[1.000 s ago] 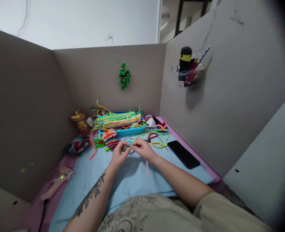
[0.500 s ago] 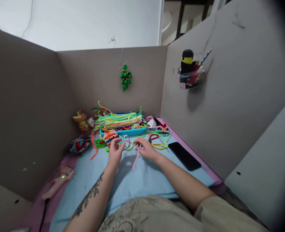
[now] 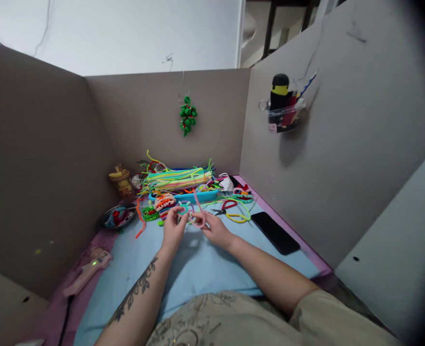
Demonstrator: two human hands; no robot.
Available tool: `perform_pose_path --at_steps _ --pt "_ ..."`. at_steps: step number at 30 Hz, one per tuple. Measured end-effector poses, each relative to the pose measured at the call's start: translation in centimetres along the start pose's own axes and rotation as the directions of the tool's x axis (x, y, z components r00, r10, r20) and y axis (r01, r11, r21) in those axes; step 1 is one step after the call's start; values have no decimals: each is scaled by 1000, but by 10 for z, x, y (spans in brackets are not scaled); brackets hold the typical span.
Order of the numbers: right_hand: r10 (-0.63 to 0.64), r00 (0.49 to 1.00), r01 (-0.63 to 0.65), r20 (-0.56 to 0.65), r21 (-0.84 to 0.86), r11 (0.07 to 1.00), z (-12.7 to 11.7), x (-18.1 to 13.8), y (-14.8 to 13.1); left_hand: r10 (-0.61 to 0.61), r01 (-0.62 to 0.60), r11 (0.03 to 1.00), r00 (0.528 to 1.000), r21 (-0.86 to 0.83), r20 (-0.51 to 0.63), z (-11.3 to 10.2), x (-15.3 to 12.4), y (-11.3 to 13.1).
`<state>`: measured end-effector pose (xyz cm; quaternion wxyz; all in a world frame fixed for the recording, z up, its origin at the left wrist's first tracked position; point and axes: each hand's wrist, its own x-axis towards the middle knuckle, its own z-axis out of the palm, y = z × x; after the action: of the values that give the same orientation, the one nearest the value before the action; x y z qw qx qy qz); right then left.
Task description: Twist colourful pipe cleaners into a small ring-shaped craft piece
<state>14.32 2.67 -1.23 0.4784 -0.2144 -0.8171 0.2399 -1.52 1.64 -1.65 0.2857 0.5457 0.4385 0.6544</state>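
Note:
My left hand (image 3: 173, 227) pinches a small looped piece of teal and pink pipe cleaner (image 3: 184, 208) just above the light blue mat (image 3: 198, 274). My right hand (image 3: 215, 229) grips the pink pipe cleaner (image 3: 198, 207), whose free end sticks up and away from me. Both hands hover over the middle of the mat, close together, in front of a blue tray (image 3: 183, 194) heaped with coloured pipe cleaners.
Finished woven pieces (image 3: 163, 202), red-handled scissors (image 3: 224, 206) and yellow loops (image 3: 236, 217) lie by the tray. A black phone (image 3: 275, 232) rests at the right, a metal dish (image 3: 115, 216) and pink glue gun (image 3: 86, 271) at the left. Cardboard walls enclose the desk.
The pink pipe cleaner's free end, hanging down toward me before, has swung up and away. My right hand has turned and closed on it; the left hand stays put.

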Motion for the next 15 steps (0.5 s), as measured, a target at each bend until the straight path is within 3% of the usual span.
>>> perform_pose_path --at_steps 4,7,15 --pt "182 943 -189 -280 2 982 -3 4 11 -27 35 998 987 -51 160 3 -5 4" --pt "199 936 -209 -289 -6 978 0 5 12 -13 21 999 978 -37 206 7 -10 5" --pt "227 921 -245 -317 -17 969 6 4 9 -20 48 988 983 -147 183 12 -13 4"
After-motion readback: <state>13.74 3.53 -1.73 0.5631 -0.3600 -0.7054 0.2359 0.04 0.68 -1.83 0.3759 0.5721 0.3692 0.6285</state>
